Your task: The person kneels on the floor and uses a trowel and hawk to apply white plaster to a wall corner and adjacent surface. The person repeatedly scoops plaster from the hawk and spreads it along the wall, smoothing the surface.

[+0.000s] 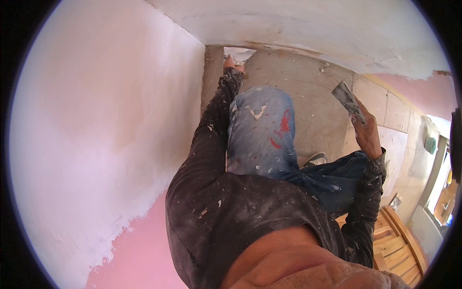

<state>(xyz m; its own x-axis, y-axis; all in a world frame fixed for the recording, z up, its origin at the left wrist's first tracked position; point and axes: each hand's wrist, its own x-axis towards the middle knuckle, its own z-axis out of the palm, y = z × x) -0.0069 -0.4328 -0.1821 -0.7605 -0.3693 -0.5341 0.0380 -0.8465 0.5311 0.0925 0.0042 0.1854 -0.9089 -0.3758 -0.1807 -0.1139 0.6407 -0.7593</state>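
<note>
My right hand [368, 130] is raised at the right, closed around a putty knife [347, 98]. Its broad flat blade points up and to the left, smeared with grey-white plaster. Far off near the wall corner, my left hand [232, 63] reaches low with the arm stretched out. It is closed at the near edge of a flat piece smeared with white [240, 53]; its exact kind is too small to make out. Beside my left arm rises a wall [106, 106] with a whitish coat, ending in a ragged edge over pink paint [144, 241].
A second whitish wall [308, 24] meets the first at the far corner. Grey, dusty floor [308, 86] lies below. My bent knee [262, 130] stands between my arms. To the right are a slatted wooden piece [397, 245], a green container [430, 144] and a bright opening [440, 192].
</note>
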